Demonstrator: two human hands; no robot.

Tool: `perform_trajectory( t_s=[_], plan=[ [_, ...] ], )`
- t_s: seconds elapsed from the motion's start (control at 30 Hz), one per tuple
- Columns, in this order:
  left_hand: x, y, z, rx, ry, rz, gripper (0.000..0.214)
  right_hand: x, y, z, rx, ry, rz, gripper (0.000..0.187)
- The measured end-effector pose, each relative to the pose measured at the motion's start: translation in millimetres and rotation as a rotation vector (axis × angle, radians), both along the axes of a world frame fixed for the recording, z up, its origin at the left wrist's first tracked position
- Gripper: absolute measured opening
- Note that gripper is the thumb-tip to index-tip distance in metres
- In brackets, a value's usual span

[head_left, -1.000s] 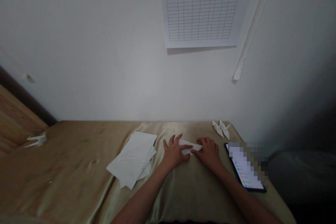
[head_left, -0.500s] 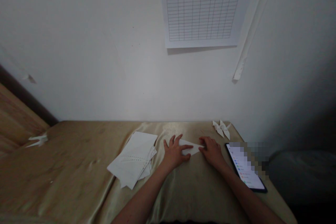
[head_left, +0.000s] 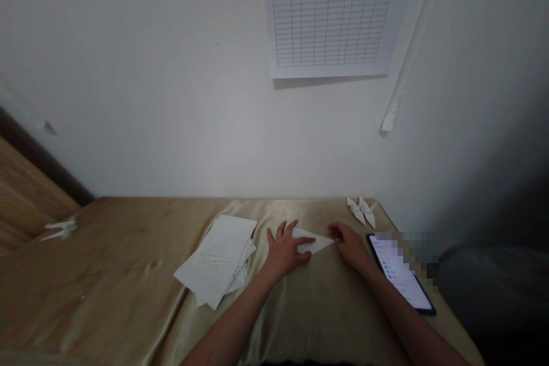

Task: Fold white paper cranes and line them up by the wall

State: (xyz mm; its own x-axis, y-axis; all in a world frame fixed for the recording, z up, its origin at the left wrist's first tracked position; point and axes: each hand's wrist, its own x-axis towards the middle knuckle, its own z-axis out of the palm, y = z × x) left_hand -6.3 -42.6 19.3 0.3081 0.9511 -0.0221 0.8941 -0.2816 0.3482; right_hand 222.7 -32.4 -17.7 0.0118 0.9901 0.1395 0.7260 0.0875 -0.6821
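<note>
A folded piece of white paper (head_left: 319,245), narrowing to a point on its right, lies flat on the gold cloth. My left hand (head_left: 286,249) rests over its wider left end, fingers spread and pressing it down, so that end is partly hidden. At the pointed tip is my right hand (head_left: 349,245), its fingers curled in and closed around the tip, which partly covers their grip. Left of my left hand sits a loose stack of white paper sheets (head_left: 217,260), the top one with printed rows of small marks.
A phone (head_left: 405,277) with a lit screen lies right of my right hand. Folded white paper shapes (head_left: 361,210) sit at the back right corner, another white folded paper (head_left: 60,229) at the far left. Behind the table (head_left: 120,274) rises a wall with a printed chart (head_left: 328,23).
My right hand has shifted slightly right along the paper's tip, its fingers curling in more. My left hand stays in place. The list on the phone screen looks different.
</note>
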Motion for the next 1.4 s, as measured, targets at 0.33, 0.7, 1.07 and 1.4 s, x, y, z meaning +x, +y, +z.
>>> perform_trajectory(
  t_s=[0.33,0.7,1.07,1.4],
  plan=[
    [-1.4,-3.8,-8.8,0.077,-0.013,-0.059,0.043,-10.8,-11.4,7.7,0.086,-0.142,-0.034,0.042],
    [-4.0,-3.6,-7.8,0.085,-0.037,-0.088,0.037,-21.6,-21.8,11.9,0.098,-0.342,-0.021,0.026],
    [-7.5,1.9,-18.7,0.139,0.006,-0.122,0.038,-36.0,-26.3,7.2,0.077,-0.303,-0.069,0.040],
    [-7.5,0.8,-14.2,0.112,-0.005,-0.122,0.037,-45.0,-31.5,9.0,0.081,-0.319,-0.070,0.057]
  ],
)
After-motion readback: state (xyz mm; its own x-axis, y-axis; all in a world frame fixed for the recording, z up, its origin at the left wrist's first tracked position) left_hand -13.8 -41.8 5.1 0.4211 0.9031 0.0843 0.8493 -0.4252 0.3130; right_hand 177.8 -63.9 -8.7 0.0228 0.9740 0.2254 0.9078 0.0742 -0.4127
